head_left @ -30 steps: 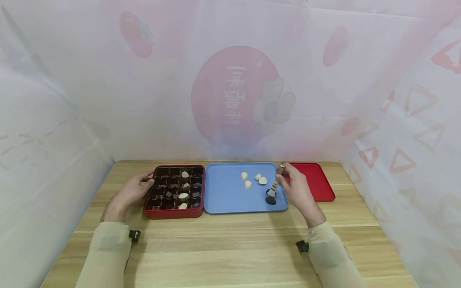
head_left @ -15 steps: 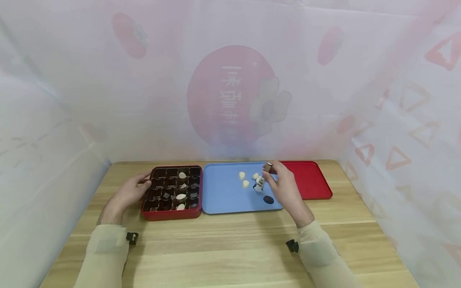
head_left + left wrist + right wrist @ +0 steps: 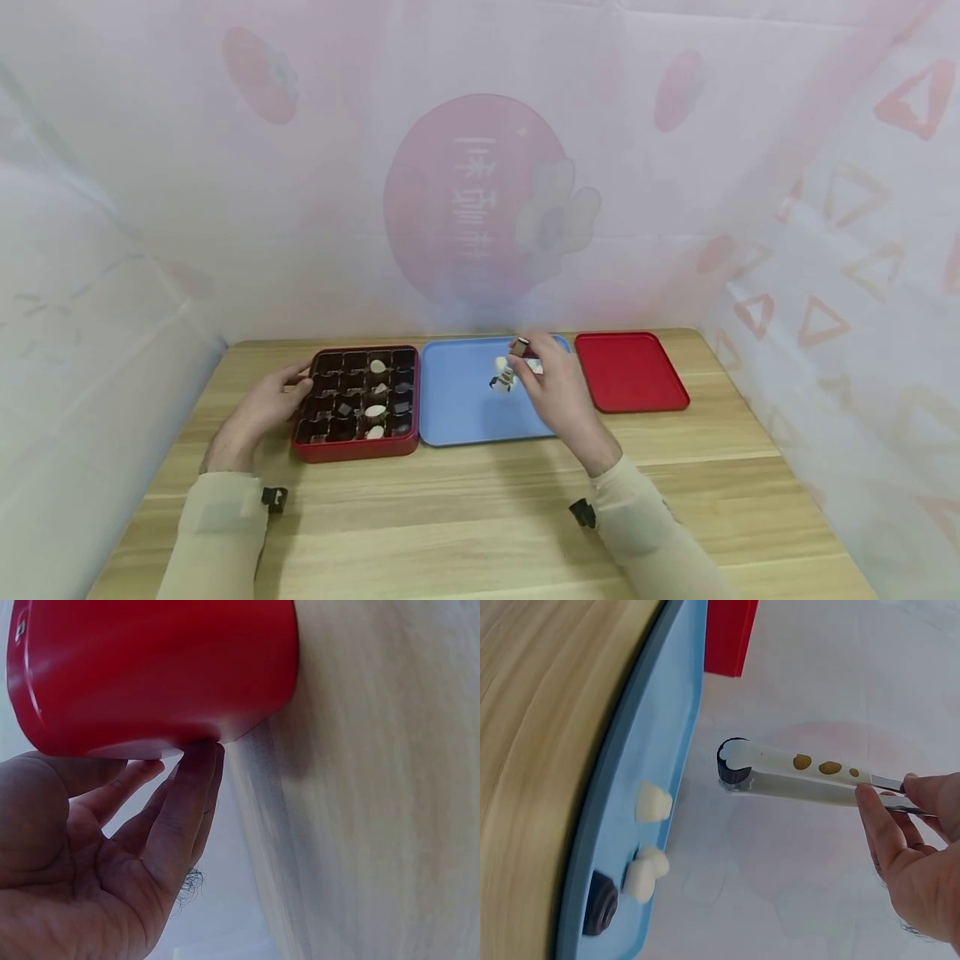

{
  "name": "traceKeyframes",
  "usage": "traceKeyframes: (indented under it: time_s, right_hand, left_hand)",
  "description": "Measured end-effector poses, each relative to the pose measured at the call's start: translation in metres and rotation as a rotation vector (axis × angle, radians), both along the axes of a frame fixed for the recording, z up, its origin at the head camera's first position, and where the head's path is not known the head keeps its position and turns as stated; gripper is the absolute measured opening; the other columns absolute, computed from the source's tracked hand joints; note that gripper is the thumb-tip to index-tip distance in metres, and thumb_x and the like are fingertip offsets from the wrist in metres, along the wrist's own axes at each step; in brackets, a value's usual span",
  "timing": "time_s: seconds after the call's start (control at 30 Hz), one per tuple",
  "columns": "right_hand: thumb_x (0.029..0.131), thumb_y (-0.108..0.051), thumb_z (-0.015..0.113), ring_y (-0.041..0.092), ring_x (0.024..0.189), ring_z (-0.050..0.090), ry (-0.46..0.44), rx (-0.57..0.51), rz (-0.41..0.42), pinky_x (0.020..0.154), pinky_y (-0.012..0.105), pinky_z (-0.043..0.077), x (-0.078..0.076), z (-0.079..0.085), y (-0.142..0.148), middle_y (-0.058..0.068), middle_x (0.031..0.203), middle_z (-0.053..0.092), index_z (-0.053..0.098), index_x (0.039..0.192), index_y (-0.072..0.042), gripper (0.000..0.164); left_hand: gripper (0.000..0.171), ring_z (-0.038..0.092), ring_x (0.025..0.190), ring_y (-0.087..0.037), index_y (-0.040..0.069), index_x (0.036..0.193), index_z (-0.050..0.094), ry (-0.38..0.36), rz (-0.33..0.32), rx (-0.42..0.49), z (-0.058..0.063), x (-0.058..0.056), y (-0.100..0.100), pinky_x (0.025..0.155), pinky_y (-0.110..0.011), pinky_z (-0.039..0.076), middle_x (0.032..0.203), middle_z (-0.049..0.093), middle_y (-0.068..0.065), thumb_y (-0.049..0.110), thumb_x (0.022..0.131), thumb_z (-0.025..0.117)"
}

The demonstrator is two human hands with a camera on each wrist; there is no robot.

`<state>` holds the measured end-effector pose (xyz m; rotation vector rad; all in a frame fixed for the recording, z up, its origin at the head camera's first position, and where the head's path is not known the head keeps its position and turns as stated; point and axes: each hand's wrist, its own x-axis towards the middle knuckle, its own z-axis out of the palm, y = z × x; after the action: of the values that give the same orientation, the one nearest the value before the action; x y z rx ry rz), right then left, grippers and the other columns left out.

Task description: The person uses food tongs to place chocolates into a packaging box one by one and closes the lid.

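Note:
The right hand [image 3: 555, 387] pinches a pair of tongs [image 3: 810, 763] with white, brown-spotted arms. A dark chocolate [image 3: 731, 772] sits clamped between the tips, raised over the blue tray [image 3: 453, 408]. On that tray lie several white chocolates [image 3: 653, 802] and another dark chocolate [image 3: 601, 904], the latter covered by the hand in the head view. At the left stands a red box [image 3: 352, 451] with a dark divided insert, several of its cells holding white and dark chocolates. Extended fingers of the left hand [image 3: 266, 408] touch the box's left wall, also visible in the left wrist view.
A red lid-like tray [image 3: 633, 372] lies right of the blue tray. The wooden table [image 3: 420, 525] stretches in front, and a printed white curtain [image 3: 315, 250] encloses the back and both sides.
My right hand has lifted the tongs with a dark chocolate and carried them left across the blue tray. The left hand stays against the box. The head view has shifted slightly.

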<state>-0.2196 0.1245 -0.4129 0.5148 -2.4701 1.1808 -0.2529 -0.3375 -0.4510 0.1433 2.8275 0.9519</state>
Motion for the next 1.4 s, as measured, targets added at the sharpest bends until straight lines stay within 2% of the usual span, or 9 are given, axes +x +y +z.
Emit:
traceKeyframes:
  time_s: [0.13,0.37,0.57,0.83,1.13,1.4]
  right_hand:
    - [0.106,-0.021,0.064,0.02,0.119,0.071,0.014,-0.009,0.025,0.085,0.031,0.067,0.002,0.005,-0.017,0.001,0.12,0.067,0.065,0.118,-0.019,0.012]
    - [0.108,-0.023,0.061,0.018,0.121,0.069,0.001,-0.075,0.077,0.09,0.026,0.065,0.004,0.01,-0.045,0.0,0.123,0.065,0.064,0.119,-0.02,0.012]
    - [0.109,-0.026,0.059,0.017,0.123,0.067,-0.029,-0.125,0.11,0.092,0.022,0.063,0.003,0.01,-0.066,-0.001,0.125,0.063,0.063,0.121,-0.022,0.013]
    - [0.109,-0.025,0.059,0.02,0.124,0.067,-0.017,-0.202,0.128,0.092,0.022,0.063,0.001,0.009,-0.088,0.001,0.123,0.064,0.064,0.121,-0.018,0.015]
    - [0.108,-0.024,0.061,0.021,0.123,0.067,-0.026,-0.287,0.166,0.092,0.019,0.061,-0.004,0.004,-0.112,0.003,0.124,0.063,0.065,0.122,-0.016,0.017]
    - [0.108,-0.024,0.06,0.019,0.121,0.069,-0.032,-0.287,0.163,0.089,0.013,0.06,-0.007,0.001,-0.137,0.005,0.124,0.064,0.065,0.122,-0.012,0.019]
  left_hand:
    - [0.059,0.067,0.121,-0.049,0.006,0.167,0.028,-0.004,-0.003,0.001,0.0,0.0,0.0,0.104,-0.069,0.05,0.147,0.055,-0.04,0.029,0.114,0.045]
    - [0.059,0.059,0.131,-0.057,0.005,0.166,0.028,-0.012,-0.003,0.001,0.0,0.0,0.0,0.106,-0.07,0.049,0.155,0.047,-0.038,0.03,0.115,0.043]
    - [0.059,0.064,0.124,-0.054,0.003,0.166,0.028,-0.008,-0.011,0.008,0.0,0.0,0.0,0.102,-0.066,0.053,0.146,0.053,-0.041,0.028,0.115,0.044]
    - [0.06,0.068,0.12,-0.049,0.005,0.166,0.028,-0.009,-0.008,0.007,-0.001,-0.001,0.0,0.102,-0.065,0.053,0.146,0.054,-0.04,0.029,0.114,0.044]
    - [0.06,0.069,0.119,-0.046,0.004,0.167,0.026,-0.025,-0.007,0.028,-0.003,-0.001,-0.001,0.097,-0.055,0.058,0.147,0.052,-0.041,0.028,0.115,0.044]
    - [0.06,0.067,0.121,-0.048,0.004,0.167,0.026,-0.022,-0.003,0.031,-0.004,-0.002,-0.001,0.101,-0.061,0.055,0.149,0.051,-0.041,0.029,0.115,0.043]
